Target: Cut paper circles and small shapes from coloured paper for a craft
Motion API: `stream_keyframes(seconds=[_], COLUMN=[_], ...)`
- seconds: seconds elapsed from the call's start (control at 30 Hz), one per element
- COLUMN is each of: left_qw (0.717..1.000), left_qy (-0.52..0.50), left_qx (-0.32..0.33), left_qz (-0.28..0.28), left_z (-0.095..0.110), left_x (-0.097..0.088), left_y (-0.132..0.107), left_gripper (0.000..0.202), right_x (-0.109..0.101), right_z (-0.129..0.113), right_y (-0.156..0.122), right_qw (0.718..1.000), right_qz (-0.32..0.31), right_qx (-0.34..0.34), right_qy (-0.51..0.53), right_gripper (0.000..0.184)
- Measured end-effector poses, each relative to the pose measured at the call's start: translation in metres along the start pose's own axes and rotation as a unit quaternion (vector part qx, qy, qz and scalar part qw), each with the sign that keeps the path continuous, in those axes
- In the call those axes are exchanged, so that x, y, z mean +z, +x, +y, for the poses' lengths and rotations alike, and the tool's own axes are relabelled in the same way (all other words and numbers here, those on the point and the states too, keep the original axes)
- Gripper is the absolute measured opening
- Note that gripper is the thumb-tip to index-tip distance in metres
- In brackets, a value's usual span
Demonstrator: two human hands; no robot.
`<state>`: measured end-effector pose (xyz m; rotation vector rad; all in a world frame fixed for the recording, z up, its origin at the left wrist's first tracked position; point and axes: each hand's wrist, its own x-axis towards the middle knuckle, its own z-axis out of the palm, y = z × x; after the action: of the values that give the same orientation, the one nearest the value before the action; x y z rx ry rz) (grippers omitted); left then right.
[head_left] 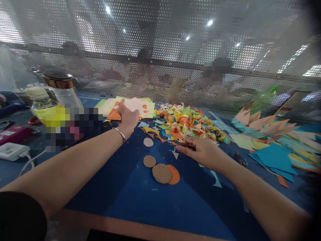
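Observation:
My left hand (128, 117) reaches forward over a stack of coloured paper sheets (147, 106), its thumb and a finger spread apart. Pale pink paper and an orange sheet (114, 115) lie under and beside it. In my right hand (204, 150) is a slim dark tool, apparently scissors (185, 144), pointing left and mostly covered by my fingers. Between my hands lie a small pale pink paper circle (148, 142), a small brown disc (149, 161) and a larger brown disc (162, 173). The larger one overlaps an orange paper circle (175, 174).
A heap of colourful paper scraps (188, 120) rises beyond my right hand. Blue paper sheets (274, 159) and spiky peach cut-outs (263, 122) lie on the right. Bottles (41, 103), a jar (64, 92) and a white charger (13, 151) stand left. Perforated metal sheeting (160, 43) closes the back.

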<state>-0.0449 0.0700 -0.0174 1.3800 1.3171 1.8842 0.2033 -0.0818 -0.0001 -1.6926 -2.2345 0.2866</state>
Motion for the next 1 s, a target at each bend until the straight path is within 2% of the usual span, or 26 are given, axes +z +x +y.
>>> stream_keyframes(seconds=[0.1,0.27,0.43,0.53,0.6,0.77,1.0], left_qw=[0.998,0.998,0.999,0.999,0.999,0.999,0.998], left_qy=[0.054,0.046,0.01,0.002,0.003,-0.006,-0.008], left_qx=[0.004,0.011,0.006,0.0,-0.008,-0.019,-0.014], left_qz=[0.01,-0.036,-0.038,-0.036,-0.035,-0.05,-0.068], left_z=[0.005,0.007,0.007,0.007,0.007,0.011,0.014], left_x=[-0.001,0.001,0.0,-0.002,-0.003,-0.005,-0.005], left_y=[-0.003,-0.008,-0.007,-0.005,-0.005,-0.007,-0.008], left_gripper=[0.058,0.047,0.035,0.03,0.027,0.023,0.02], right_x=[0.0,0.002,0.0,-0.009,-0.015,-0.022,-0.015], right_z=[0.003,0.007,0.004,-0.007,-0.016,-0.034,-0.055], right_y=[0.0,0.002,0.003,0.007,0.012,0.036,0.075], right_qw=[1.0,1.0,0.99,0.986,0.985,0.98,0.982], right_qz=[0.01,0.026,0.018,0.015,0.028,0.056,0.085], right_qx=[0.005,0.008,0.03,0.063,0.071,0.038,0.003], right_qy=[-0.003,0.004,0.133,0.152,0.153,0.186,0.171], right_gripper=[0.048,0.042,0.034,0.035,0.035,0.029,0.024])
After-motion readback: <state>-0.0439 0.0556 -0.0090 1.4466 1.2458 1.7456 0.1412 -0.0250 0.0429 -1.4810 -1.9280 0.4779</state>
